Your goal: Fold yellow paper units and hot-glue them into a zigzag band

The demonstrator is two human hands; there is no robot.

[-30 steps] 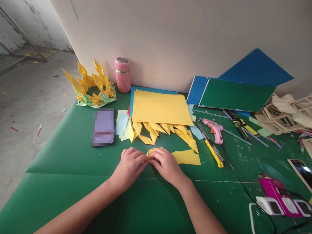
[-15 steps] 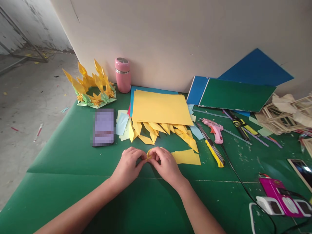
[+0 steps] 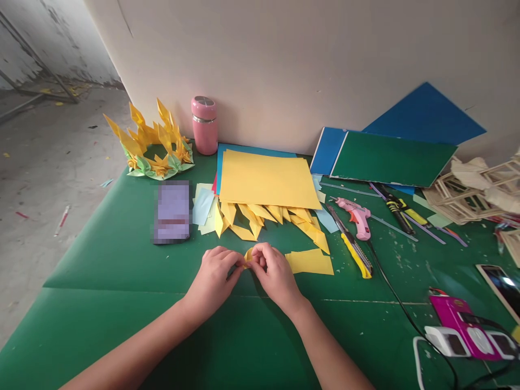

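Observation:
Between my two hands is a small folded piece of yellow paper, mostly covered by the fingers. My left hand pinches its left side, and my right hand pinches it from the right, fingertips nearly touching. Just right of my right hand lie flat yellow paper strips. Beyond the hands, several folded yellow paper pieces stick out from beneath a stack of yellow sheets. A paper crown with yellow points and green leaves stands at the back left.
A pink flask stands by the wall, and a blurred purple object lies at left. To the right are a yellow utility knife, a pink glue gun with its black cord, a phone and a magenta power strip.
My right fingers have shifted slightly, and a little more of the folded yellow paper shows between the hands. Otherwise the hands stay in place.

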